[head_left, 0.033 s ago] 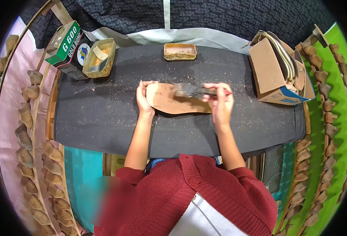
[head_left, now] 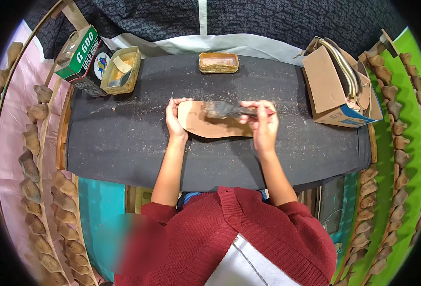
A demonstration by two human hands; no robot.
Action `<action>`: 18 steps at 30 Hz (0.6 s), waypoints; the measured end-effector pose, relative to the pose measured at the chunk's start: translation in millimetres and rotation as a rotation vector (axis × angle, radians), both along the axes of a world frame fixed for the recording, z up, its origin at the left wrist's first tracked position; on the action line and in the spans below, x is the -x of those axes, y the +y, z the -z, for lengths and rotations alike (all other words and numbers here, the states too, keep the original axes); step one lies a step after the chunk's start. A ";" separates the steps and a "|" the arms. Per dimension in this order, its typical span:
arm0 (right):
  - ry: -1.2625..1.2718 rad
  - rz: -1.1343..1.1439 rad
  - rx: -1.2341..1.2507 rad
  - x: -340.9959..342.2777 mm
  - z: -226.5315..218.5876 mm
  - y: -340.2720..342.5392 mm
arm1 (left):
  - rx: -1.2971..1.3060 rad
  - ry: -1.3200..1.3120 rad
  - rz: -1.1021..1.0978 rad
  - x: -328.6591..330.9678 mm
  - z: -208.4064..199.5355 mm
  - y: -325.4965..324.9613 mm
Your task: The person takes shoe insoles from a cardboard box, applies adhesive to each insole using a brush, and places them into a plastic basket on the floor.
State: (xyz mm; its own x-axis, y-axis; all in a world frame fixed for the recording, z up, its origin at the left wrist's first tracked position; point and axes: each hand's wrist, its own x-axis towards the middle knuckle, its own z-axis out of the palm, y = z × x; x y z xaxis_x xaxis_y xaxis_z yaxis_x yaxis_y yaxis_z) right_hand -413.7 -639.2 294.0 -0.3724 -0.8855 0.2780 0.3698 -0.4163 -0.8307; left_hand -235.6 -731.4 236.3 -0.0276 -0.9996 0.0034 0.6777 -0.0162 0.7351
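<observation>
A brown insole-shaped sheet lies over the middle of the dark-covered table, its left end paler. My left hand grips that left end, thumb and fingers around the edge. Above the sheet, my right hand is closed around the handle of a dark brush. The brush's blurred head is over the sheet's upper middle part; whether it touches the surface I cannot tell. My right hand and the brush cover part of the sheet's right end.
Small scraps litter the table. Along the back are a metal can, a tan basin with pieces inside and a small tray. A cardboard box of curved pieces stands right. Racks of shoe lasts line both sides.
My right hand and the brush have shifted slightly left along the sheet. My left hand and the sheet stay in place.
</observation>
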 end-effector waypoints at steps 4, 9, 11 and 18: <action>0.062 -0.075 0.010 -7.2 6.7 -1.8 | -0.002 -0.008 -0.010 -0.9 -1.5 1.2; 0.138 0.074 -0.059 35.7 14.1 11.9 | 0.021 -0.017 -0.019 -2.9 -1.2 1.2; 0.163 0.188 -0.087 63.2 20.5 21.1 | 0.027 -0.014 -0.015 -2.3 -2.5 1.1; 0.296 0.619 -0.130 108.9 17.9 39.7 | 0.025 -0.011 -0.008 -0.9 -6.1 1.7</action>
